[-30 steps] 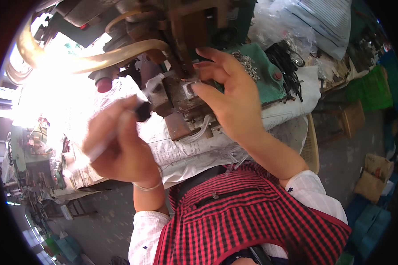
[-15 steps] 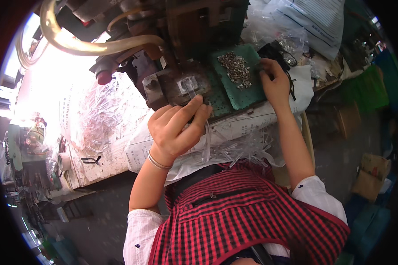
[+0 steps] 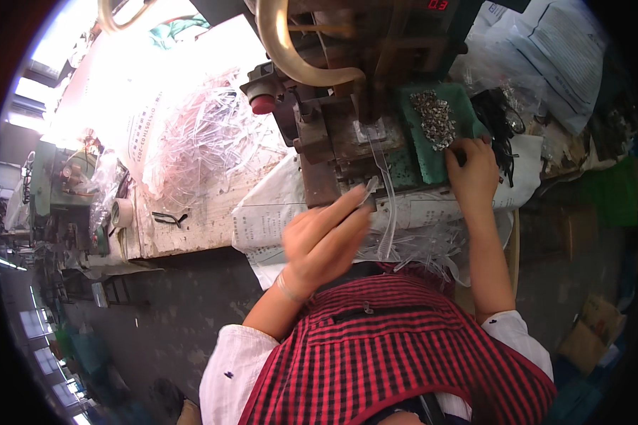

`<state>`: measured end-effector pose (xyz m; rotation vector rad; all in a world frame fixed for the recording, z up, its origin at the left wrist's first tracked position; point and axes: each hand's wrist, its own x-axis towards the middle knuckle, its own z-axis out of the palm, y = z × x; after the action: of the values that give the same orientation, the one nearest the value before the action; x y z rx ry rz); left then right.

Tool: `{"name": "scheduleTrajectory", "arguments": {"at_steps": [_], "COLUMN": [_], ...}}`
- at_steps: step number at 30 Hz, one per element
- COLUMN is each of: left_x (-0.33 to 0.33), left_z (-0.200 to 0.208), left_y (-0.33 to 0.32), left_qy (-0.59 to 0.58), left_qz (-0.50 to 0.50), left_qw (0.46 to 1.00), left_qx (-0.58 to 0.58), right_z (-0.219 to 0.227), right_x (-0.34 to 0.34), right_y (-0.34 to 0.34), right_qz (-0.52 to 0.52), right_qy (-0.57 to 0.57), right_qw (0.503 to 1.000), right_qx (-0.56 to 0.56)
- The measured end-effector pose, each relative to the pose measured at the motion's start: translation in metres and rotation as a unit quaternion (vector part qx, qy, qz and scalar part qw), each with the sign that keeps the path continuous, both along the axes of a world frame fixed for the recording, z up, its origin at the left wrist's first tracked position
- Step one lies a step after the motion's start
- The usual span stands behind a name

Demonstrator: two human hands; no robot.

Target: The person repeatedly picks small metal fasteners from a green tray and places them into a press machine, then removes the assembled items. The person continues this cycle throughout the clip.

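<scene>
- Green tray point(image 3: 420, 157): sitting right of center in the upper frame, holding a heap of small metal parts point(image 3: 433, 120); the heap is occupying the upper left of the tray.
- Right hand point(image 3: 473, 166): bending its fingers at the tray's lower right rim, beside the heap; whether the fingertips are gripping a part cannot be told.
- Left hand point(image 3: 327, 237): pinching a small clear piece point(image 3: 371, 187) at frame center, below the machine block point(image 3: 347, 150); blur is hiding its full shape.
- Clear strip point(image 3: 391, 219): running from the top of the block downward over its front edge, curving between the two hands.
- Bench point(image 3: 184, 239): showing its front edge at left; a white sheet point(image 3: 266, 219) is draping over the edge nearer center.
- Loose clear strips point(image 3: 198, 134): lying piled in the upper left.
- Black cords point(image 3: 502, 120): lying close along the tray's right side, limiting room there.
- Open room: extending between the left hand and the tray, with the clear strip crossing it.
</scene>
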<state>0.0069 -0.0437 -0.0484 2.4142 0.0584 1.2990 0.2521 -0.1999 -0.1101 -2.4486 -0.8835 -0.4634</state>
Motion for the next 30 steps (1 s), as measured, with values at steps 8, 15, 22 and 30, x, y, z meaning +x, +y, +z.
{"name": "scheduleTrajectory", "arguments": {"at_steps": [8, 15, 22, 30], "left_x": [-0.032, -0.003, -0.014, -0.058], "left_z": [0.029, -0.062, -0.06, -0.073], "left_y": [0.114, 0.193, 0.213, 0.163], "left_qy": [0.057, 0.34, 0.121, -0.023], "left_qz": [0.212, 0.196, 0.228, 0.127], "left_qw": [0.974, 0.891, 0.966, 0.847], "left_qx": [0.049, 0.226, 0.002, -0.515], "right_z": [0.0, 0.006, 0.01, -0.003], "right_x": [0.001, -0.008, -0.004, -0.006], "right_y": [0.001, -0.003, 0.009, -0.017], "right_qz": [0.012, 0.044, 0.01, 0.021], "right_qy": [0.015, 0.055, 0.178, 0.022], "right_qw": [0.999, 0.995, 0.98, 0.991], "right_qx": [0.042, 0.074, 0.094, 0.128]}}
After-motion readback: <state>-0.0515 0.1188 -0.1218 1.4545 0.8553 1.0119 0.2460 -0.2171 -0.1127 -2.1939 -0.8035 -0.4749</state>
